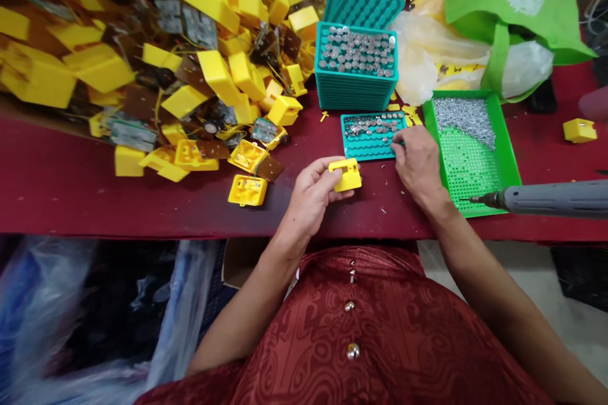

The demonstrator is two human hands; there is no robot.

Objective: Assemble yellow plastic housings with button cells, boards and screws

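My left hand [313,191] is closed around a small yellow plastic housing [350,181], holding it above the table's front part. Just behind it lies a teal ribbed tray [368,149] with rows of small round silver button cells [377,123]. At that tray's right side, my right hand [418,158] has thumb and fingertips pinched together; whatever is between them is too small to make out. To the right of this hand stands a green box [510,158] part-filled with small silver screws [468,115].
A grey electric screwdriver [555,197] reaches over the green box's front right. Behind the small tray rises a stack of teal trays [356,92] topped with button cells. Yellow housings with wires [247,73] pile up at left. A green bag [517,19] lies back right.
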